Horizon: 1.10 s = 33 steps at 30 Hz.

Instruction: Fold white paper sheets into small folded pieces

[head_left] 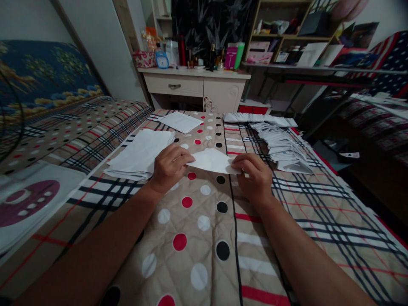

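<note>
A white sheet of paper, folded to a low peak at its far edge, is stretched between my hands above the quilted cover. My left hand pinches its left corner, and my right hand grips the right corner between thumb and fingers. Just left of my left hand lies a stack of white paper sheets. Farther back, a single white sheet rests on the cover. To the right of my right hand, many folded paper pieces form an overlapping row.
The patterned quilted cover spreads under everything. A long white bundle lies at its far right edge. At the left is a white bag with a purple print. Beyond stands a white dresser with a blue clock and bottles.
</note>
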Available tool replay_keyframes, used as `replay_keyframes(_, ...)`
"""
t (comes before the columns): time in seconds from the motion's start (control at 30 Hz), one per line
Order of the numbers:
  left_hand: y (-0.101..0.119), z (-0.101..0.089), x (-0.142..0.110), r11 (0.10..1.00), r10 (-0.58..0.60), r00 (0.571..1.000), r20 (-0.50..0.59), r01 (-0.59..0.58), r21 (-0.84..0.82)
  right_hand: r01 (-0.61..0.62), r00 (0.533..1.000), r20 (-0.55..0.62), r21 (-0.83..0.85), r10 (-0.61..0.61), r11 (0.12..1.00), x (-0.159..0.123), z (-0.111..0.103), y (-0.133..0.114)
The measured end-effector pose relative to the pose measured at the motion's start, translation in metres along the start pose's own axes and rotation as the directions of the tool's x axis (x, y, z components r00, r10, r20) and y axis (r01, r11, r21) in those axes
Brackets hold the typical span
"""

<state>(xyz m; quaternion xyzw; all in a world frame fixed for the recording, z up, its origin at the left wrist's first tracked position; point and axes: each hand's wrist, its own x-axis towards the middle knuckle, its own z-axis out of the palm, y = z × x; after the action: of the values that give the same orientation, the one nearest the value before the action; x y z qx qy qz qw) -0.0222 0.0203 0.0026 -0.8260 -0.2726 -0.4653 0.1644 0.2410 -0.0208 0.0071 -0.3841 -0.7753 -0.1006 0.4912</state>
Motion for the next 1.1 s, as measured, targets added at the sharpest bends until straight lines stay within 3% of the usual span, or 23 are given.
replay_keyframes(0.1,-0.002,0.003,-0.004,0.999,0.023,0.987,0.159,-0.027,0.025,-0.019,0.987,0.161,-0.064,0.029,0.998,-0.006,0.004,0.008)
replay_keyframes(0.23,-0.005,0.008,-0.010,0.999,0.024,0.919,0.394,-0.010,-0.038,-0.094,0.902,0.416,-0.072,0.115,0.993,-0.013,0.007,0.015)
replay_keyframes(0.3,-0.007,0.011,-0.014,0.993,-0.005,0.873,0.488,0.060,-0.098,-0.149,0.856,0.493,-0.055,0.157,0.987,-0.015,0.006,0.016)
replay_keyframes(0.4,-0.011,0.013,-0.018,0.957,-0.114,0.824,0.555,0.242,-0.162,-0.226,0.822,0.534,-0.012,0.197,0.974,-0.016,0.003,0.018)
replay_keyframes(0.53,-0.015,0.013,-0.019,0.855,-0.240,0.766,0.596,0.458,-0.245,-0.335,0.797,0.547,0.046,0.256,0.941,-0.015,0.003,0.021)
replay_keyframes(0.63,-0.015,0.016,-0.018,0.781,-0.313,0.736,0.600,0.559,-0.279,-0.449,0.771,0.517,0.027,0.372,0.893,-0.014,0.006,0.021)
replay_keyframes(0.73,-0.013,0.022,-0.017,0.760,-0.411,0.709,0.574,0.614,-0.214,-0.523,0.743,0.455,-0.063,0.491,0.850,-0.014,0.010,0.019)
replay_keyframes(0.93,-0.009,0.033,-0.017,0.761,-0.582,0.654,0.483,0.647,0.040,-0.563,0.710,0.377,-0.202,0.595,0.801,-0.014,0.015,0.014)
replay_keyframes(1.1,-0.007,0.034,-0.017,0.720,-0.625,0.636,0.452,0.694,0.020,-0.586,0.670,0.344,-0.299,0.658,0.753,-0.012,0.017,0.012)
